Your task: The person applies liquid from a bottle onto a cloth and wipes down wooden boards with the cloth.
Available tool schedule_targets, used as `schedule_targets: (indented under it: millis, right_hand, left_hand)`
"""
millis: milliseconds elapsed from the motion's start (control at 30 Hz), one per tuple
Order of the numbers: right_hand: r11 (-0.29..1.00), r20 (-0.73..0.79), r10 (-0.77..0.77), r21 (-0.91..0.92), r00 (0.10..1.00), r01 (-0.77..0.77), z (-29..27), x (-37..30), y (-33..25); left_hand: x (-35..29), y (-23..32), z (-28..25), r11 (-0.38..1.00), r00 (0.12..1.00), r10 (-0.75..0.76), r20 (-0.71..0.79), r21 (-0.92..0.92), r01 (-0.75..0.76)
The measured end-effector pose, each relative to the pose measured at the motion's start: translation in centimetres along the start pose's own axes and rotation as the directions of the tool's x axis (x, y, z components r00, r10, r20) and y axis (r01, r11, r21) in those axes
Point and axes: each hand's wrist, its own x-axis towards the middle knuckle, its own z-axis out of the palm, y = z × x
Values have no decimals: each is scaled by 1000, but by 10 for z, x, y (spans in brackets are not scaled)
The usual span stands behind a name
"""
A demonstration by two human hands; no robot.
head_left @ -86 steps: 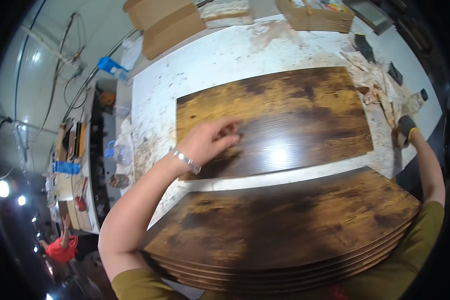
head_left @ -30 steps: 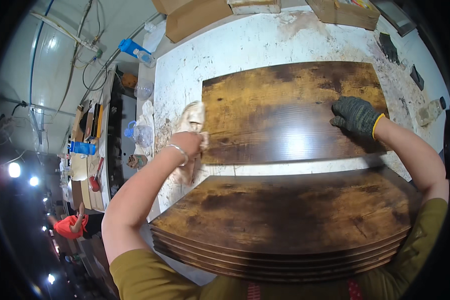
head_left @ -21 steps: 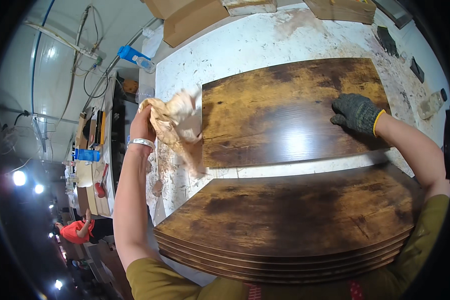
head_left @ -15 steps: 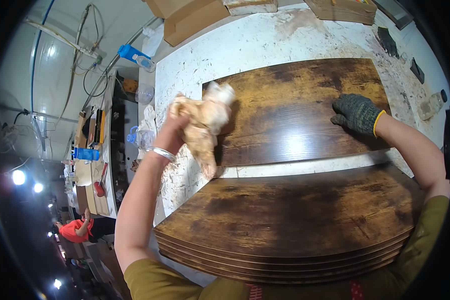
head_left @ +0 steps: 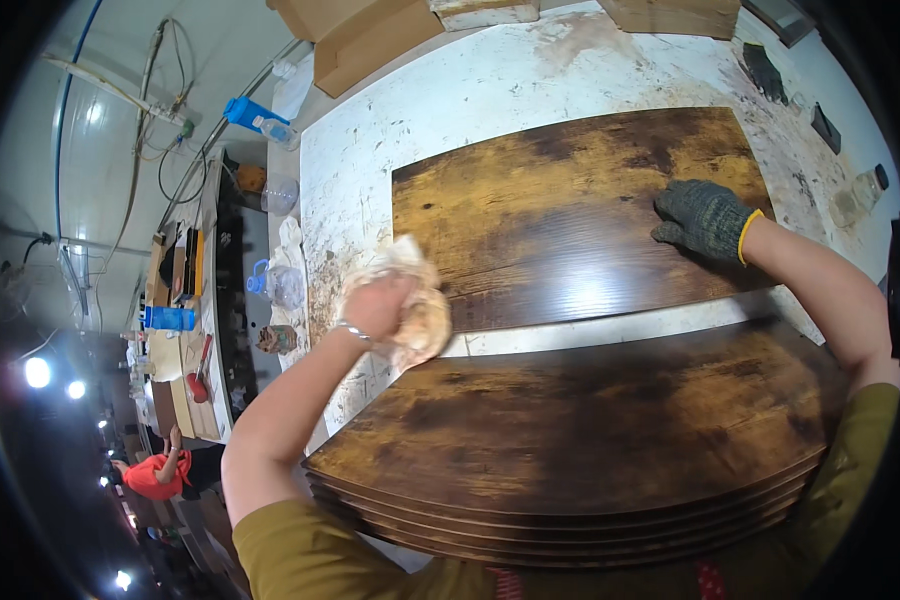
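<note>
My bare left hand (head_left: 378,304), with a bracelet at its wrist, is closed on a crumpled, brown-stained cloth rag (head_left: 427,318). The rag is at the lower left corner of a dark brown wood-grain board (head_left: 560,215) and covers that corner. On the board's right part my right hand (head_left: 708,220) lies with its fingers extended, in a dark grey knitted glove with a yellow cuff. Nearer to me is a stack of several similar boards (head_left: 570,430), a narrow strip of white tabletop showing between it and the single board.
The white worktable (head_left: 450,110) is stained. Cardboard boxes (head_left: 370,45) stand at its far edge. A dark glove (head_left: 763,72) and a clear bottle (head_left: 858,197) lie at the right. Along the left are a blue bottle (head_left: 247,112) and a plastic jug (head_left: 282,285). A person in red (head_left: 157,475) is farther left.
My left hand has brought the rag down and slightly inward, from raised beside the board's left edge to its lower left corner. The gloved hand keeps its place on the board.
</note>
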Motion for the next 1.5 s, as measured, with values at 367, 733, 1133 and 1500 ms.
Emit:
schedule_targets:
  millis: [367,733,1133,1500]
  right_hand:
    - [1000,-42,-22,13,999,23,-2,4,-1]
    - [1000,35,10,5,999,-10,0,6,1]
    - [1000,8,3,-14,1000,-3,0,6,1]
    - [1000,89,19,-9,996,-18,-5,6,-2]
  left_hand:
    - [19,-9,-42,982,888,-173,425,149,120]
    - [21,-28,-31,936,898,-320,304,249,249]
    - [22,43,-21,896,934,354,-49,-268,-354]
    - [9,6,-36,995,931,40,362,-99,-5]
